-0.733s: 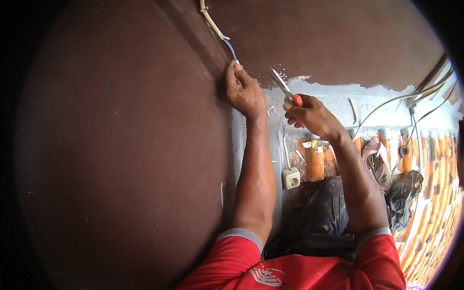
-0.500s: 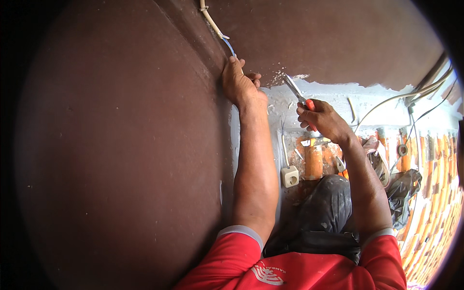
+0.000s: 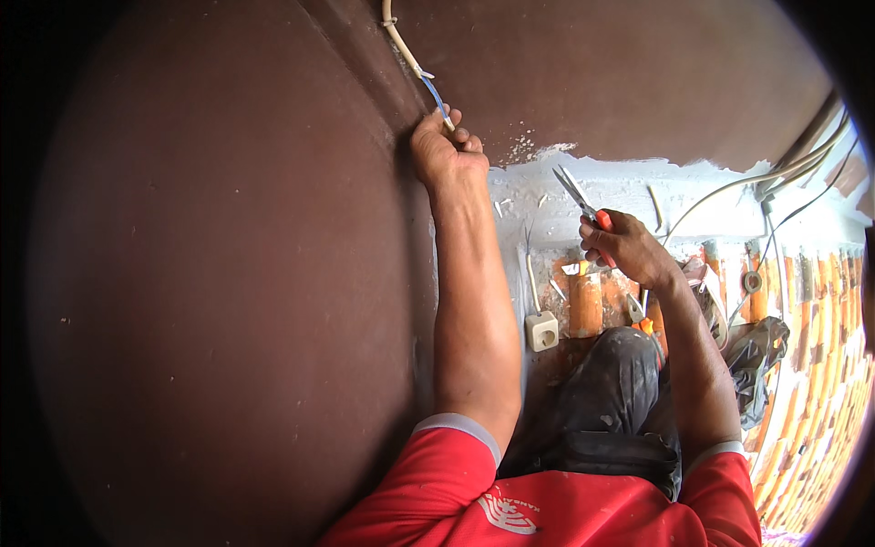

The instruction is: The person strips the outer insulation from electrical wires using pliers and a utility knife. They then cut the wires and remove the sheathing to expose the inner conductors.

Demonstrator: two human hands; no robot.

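Observation:
A cream-coloured cable [image 3: 401, 44] comes down the brown wall at the top, its sheath cut back so that a blue wire [image 3: 433, 94] shows. At the wire's lower end my left hand [image 3: 448, 153] is closed, the short pale end piece lying between thumb and fingers. My right hand [image 3: 629, 246] grips the red handle of a pair of scissors [image 3: 574, 190]. The blades point up and left, slightly apart, away from the cable.
A cream wall socket [image 3: 542, 332] hangs loose on a short cable beside orange tiles [image 3: 585, 305]. Pliers with orange handles [image 3: 645, 324] lie by my knee. Grey cables [image 3: 729, 193] and a black plastic bag [image 3: 758, 356] are at the right. Sheath scraps [image 3: 656, 208] lie on the grey ledge.
My right hand has drawn the scissors a little right and down, away from the cable. My left hand has turned slightly and moved left, so more of the blue wire and the pale end shows.

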